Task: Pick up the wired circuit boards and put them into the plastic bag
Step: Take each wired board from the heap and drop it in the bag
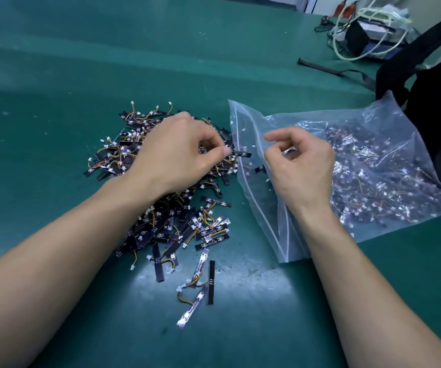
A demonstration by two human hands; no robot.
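A heap of small black wired circuit boards with orange-yellow wires and white plugs lies on the green mat. My left hand hovers over the heap's right side, thumb and fingers pinching one board by its white plug near the bag's mouth. A clear zip plastic bag lies to the right, holding many boards inside. My right hand rests on the bag near its opening, fingers curled and pinching the plastic. A few loose boards lie nearer to me.
The green table mat stretches to the left and back. A black bag or garment sits at the right edge behind the plastic bag. White cables and a dark box stand at the back right. A black strap lies near them.
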